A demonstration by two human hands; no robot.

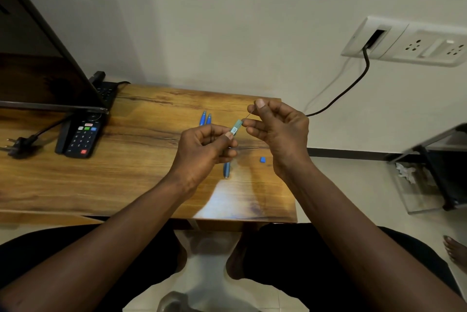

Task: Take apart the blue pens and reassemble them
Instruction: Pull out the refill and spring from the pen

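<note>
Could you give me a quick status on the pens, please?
Left hand grips pen barrel. Right hand pinches thin refill at barrel's end. Two pens and small blue piece on table. Nothing blocking.

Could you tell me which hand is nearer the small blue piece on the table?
Right. The right hand, pinching the refill, is just right of the small blue piece; the left hand is farther away on its left, holding the pen barrel.

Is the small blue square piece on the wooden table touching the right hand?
Apart: head view shows bare wooden table between the small blue square piece and the right hand.
</note>
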